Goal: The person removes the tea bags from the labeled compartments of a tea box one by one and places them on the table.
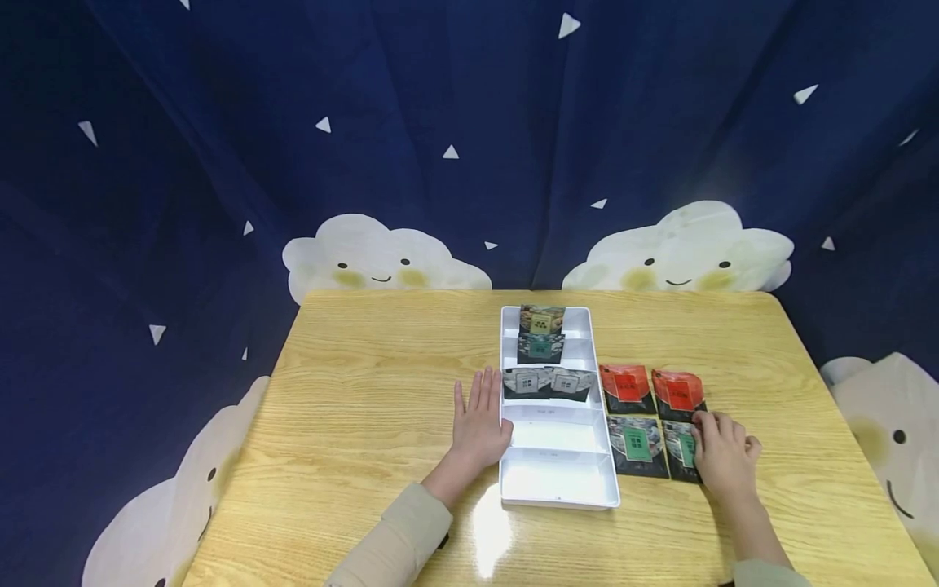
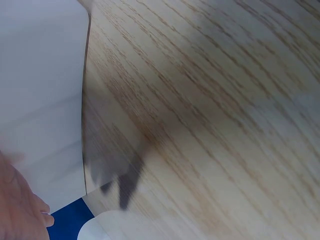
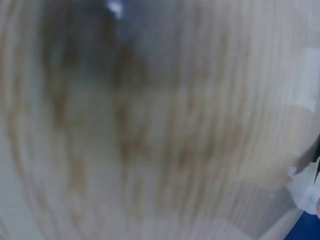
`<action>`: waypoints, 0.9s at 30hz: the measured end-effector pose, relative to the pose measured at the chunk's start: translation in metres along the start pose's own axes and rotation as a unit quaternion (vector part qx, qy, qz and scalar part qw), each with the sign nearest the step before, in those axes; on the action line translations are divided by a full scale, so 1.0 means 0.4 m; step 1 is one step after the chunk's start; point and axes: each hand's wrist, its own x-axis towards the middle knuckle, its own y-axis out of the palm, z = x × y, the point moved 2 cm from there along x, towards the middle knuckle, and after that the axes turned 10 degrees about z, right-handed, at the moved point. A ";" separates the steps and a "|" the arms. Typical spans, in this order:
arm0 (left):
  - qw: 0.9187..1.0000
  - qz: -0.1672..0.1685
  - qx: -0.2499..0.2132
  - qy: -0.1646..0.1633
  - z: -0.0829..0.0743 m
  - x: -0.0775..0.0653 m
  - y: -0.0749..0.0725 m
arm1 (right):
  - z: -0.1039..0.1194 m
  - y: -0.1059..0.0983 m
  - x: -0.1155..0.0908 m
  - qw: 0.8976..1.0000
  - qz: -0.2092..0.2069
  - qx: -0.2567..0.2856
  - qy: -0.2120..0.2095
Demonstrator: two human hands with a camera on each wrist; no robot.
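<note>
A long white divided tray (image 1: pixel 559 479) lies on the table. My left hand (image 1: pixel 480 420) lies along its left side with straight fingers, the thumb at the rim; the left wrist view has this hand (image 2: pixel 22 205) beside the white tray wall (image 2: pixel 45 100). To the tray's right lie two red packets (image 1: pixel 627 387) and, nearer me, two dark green-labelled packets (image 1: pixel 637 446). My right hand (image 1: pixel 726 456) has thumb and forefinger over the right-hand green-labelled packet (image 1: pixel 681 452); I cannot tell whether they pinch it. The right wrist view is blurred, mostly wood.
In the tray's far compartments lean a yellow-labelled packet (image 1: pixel 541 320), a teal-labelled packet (image 1: pixel 540 349) and two grey-labelled packets (image 1: pixel 528 383). The two nearest compartments show white floor. Behind the wooden table (image 1: pixel 381 383) hangs a dark blue curtain (image 1: pixel 411 98) with clouds.
</note>
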 end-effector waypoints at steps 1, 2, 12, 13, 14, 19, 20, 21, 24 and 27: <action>1.000 0.000 -0.001 0.000 0.000 0.000 0.000 | 0.000 -0.001 0.001 1.000 -0.001 0.004 0.001; 1.000 -0.002 -0.001 0.001 0.000 0.000 0.000 | 0.000 -0.003 0.002 1.000 -0.004 0.007 0.002; 1.000 0.000 0.003 -0.002 -0.002 -0.001 -0.003 | 0.089 -0.075 0.025 0.995 -0.078 0.052 -0.028; 1.000 0.002 0.002 -0.002 -0.002 -0.002 -0.003 | 0.108 -0.084 0.027 0.993 -0.090 0.058 -0.042; 1.000 0.003 0.002 -0.002 -0.003 -0.003 -0.005 | 0.128 -0.093 0.029 0.991 -0.100 0.063 -0.055; 1.000 0.000 -0.004 0.000 -0.006 -0.005 -0.010 | 0.220 -0.117 0.035 0.985 -0.125 0.050 -0.105; 1.000 -0.005 -0.004 0.002 -0.007 -0.006 -0.010 | 0.235 -0.119 0.035 0.985 -0.122 0.046 -0.112; 1.000 -0.018 0.005 0.005 0.000 0.007 0.013 | 0.249 -0.119 0.035 0.985 -0.117 0.039 -0.117; 1.000 -0.024 0.000 0.008 0.000 0.007 0.015 | 0.284 -0.114 0.032 0.988 -0.091 0.024 -0.125; 1.000 -0.019 0.000 0.006 0.002 0.008 0.016 | 0.312 -0.098 0.033 0.991 -0.054 0.013 -0.124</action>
